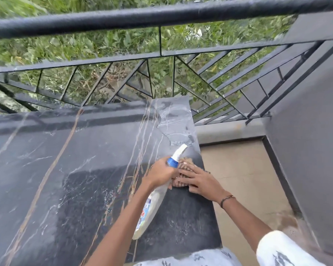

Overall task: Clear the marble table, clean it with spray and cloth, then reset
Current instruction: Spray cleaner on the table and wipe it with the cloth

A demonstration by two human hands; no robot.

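The dark marble table with white and gold veins fills the left and middle of the head view. My left hand grips the neck of a spray bottle with a blue collar and white nozzle pointing toward the far right corner. My right hand presses flat on a brown striped cloth near the table's right edge. Wet streaks show on the far right end of the marble.
A black metal railing runs along the table's far side, with green plants beyond it. To the right lie a beige tiled floor and a grey wall.
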